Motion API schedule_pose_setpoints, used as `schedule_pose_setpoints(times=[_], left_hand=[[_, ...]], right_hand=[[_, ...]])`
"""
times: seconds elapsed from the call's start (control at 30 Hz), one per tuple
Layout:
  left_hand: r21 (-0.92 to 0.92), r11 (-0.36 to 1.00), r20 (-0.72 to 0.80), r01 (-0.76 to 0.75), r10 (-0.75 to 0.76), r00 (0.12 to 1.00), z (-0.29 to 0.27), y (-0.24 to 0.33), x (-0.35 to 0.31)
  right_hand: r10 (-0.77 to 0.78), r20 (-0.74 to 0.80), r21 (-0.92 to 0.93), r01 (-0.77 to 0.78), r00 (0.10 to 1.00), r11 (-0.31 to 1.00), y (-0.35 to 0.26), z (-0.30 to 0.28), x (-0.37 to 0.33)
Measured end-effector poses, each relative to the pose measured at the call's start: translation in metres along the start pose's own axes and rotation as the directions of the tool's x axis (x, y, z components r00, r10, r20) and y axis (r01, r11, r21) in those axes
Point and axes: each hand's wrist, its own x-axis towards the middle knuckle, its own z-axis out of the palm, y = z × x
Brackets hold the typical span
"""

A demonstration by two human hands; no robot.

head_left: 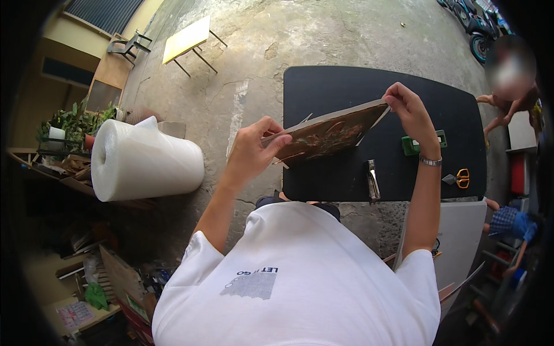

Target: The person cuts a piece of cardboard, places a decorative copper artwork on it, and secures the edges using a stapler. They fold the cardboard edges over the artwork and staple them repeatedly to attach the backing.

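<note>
A flat rectangular picture panel [332, 137] with a brown, copper-toned raised design is held tilted above the black table [323, 187]. My left hand [257, 147] grips its left end, thumb over the patterned face. At the far right corner, my right hand [408, 115] pinches the edge between thumb and fingers. Pale strips or flaps stick out along the panel's edges. Below it on the table lies a silver metal tool [373, 180], perhaps a staple gun. A green box-like item [412, 146] sits partly behind my right wrist. Scissors with orange handles [461, 179] lie right of my forearm.
A big bubble wrap roll [156, 164] stands on the left floor beside potted plants [75, 124]. Further off are a yellow-topped table [187, 39] and a dark chair [130, 47]. Two other people [511, 69] are at the right, with motorbikes [476, 29] behind.
</note>
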Motion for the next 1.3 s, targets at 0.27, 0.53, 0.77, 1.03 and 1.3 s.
schedule_pose_setpoints(times=[0.27,0.53,0.77,1.03,1.3], left_hand=[[0.0,0.991,-0.086,0.137,-0.136,0.987,0.003,0.01,-0.005],[-0.177,0.95,0.046,0.258,-0.254,0.966,-0.005,0.0,0.002],[0.065,0.983,0.591,0.169,-0.174,0.788,-0.04,-0.001,0.049],[-0.148,0.983,0.915,0.11,0.094,0.392,-0.042,-0.039,0.095],[-0.477,0.798,0.865,0.367,0.352,0.358,-0.013,-0.073,0.089]], right_hand=[[-0.056,-0.048,-0.046,0.054,0.997,0.997,0.003,0.003,-0.007],[-0.027,-0.082,-0.031,0.024,0.996,0.999,0.006,0.005,-0.01],[0.008,-0.032,0.063,-0.005,0.999,0.998,0.006,0.004,-0.014],[0.027,-0.11,0.141,-0.011,0.994,0.99,0.01,0.01,-0.013],[0.355,-0.712,-0.066,-0.561,0.606,0.825,0.082,0.081,-0.081]])
